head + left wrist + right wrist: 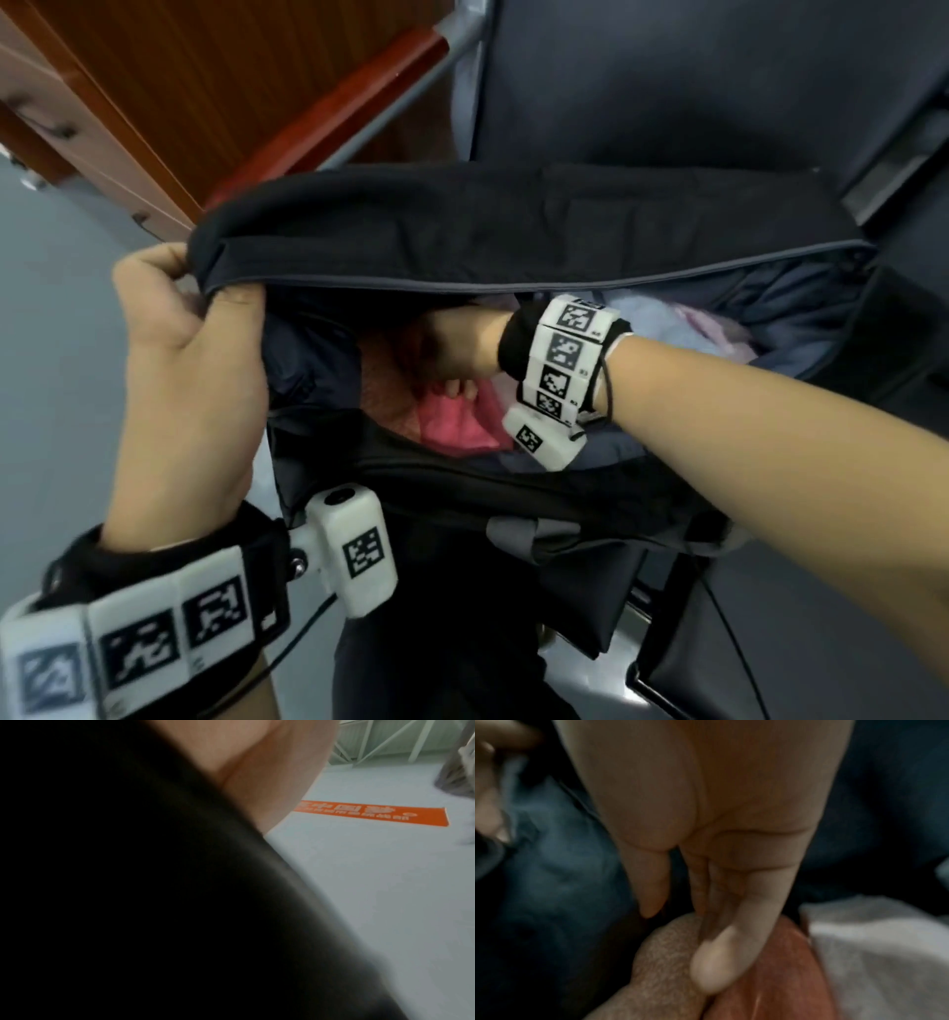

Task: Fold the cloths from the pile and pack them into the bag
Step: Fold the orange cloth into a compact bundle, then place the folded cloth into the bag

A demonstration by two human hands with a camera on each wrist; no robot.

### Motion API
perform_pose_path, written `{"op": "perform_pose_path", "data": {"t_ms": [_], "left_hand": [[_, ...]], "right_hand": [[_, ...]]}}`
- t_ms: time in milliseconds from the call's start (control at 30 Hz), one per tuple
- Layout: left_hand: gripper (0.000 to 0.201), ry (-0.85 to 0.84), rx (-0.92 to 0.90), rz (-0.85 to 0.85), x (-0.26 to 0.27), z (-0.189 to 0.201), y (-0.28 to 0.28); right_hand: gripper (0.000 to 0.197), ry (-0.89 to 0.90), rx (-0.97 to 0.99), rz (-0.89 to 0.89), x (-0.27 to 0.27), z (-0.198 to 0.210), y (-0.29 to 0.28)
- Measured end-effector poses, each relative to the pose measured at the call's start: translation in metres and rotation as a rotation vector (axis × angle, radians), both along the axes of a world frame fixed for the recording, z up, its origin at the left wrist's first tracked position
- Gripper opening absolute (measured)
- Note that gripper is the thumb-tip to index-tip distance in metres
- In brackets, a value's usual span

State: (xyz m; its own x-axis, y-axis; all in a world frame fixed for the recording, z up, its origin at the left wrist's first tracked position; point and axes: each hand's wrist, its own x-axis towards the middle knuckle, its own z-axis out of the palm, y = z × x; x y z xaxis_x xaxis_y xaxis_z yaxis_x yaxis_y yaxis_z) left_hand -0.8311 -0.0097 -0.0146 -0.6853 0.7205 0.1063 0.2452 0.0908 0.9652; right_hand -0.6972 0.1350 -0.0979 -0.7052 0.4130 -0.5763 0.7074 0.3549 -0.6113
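Note:
A black bag (513, 231) lies open with dark blue lining (552, 862) inside. My left hand (205, 293) grips the bag's upper rim at its left end and holds it up; in the left wrist view the black bag fabric (128, 902) fills most of the picture. My right hand (441, 370) reaches into the opening. Its fingers (731, 943) are straight and push down between a tan cloth (664, 963) and an orange-red cloth (770, 973). A pink cloth (452, 421) lies under the hand. A pale lilac cloth (667, 318) sits further right in the bag.
The bag rests on a dark padded seat (667, 77) with a metal frame (411, 92). A wooden cabinet (154, 77) stands at the upper left. Grey floor (51, 308) lies to the left, with an orange strip (372, 813) on it.

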Motion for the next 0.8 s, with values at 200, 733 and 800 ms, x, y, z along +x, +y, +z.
{"op": "perform_pose_path", "data": {"t_ms": [200, 733, 800], "left_hand": [[0.054, 0.088, -0.149, -0.073, 0.031, 0.019, -0.013], [0.022, 0.467, -0.153, -0.906, 0.421, -0.006, -0.031], [0.020, 0.478, -0.173, -1.004, 0.480, -0.021, -0.038]], "right_hand": [[0.026, 0.288, 0.094, -0.095, 0.082, 0.075, -0.033], [0.020, 0.369, 0.330, -0.916, 0.495, 0.100, -0.234], [0.018, 0.368, 0.374, -1.068, 0.556, 0.086, -0.256]]}}
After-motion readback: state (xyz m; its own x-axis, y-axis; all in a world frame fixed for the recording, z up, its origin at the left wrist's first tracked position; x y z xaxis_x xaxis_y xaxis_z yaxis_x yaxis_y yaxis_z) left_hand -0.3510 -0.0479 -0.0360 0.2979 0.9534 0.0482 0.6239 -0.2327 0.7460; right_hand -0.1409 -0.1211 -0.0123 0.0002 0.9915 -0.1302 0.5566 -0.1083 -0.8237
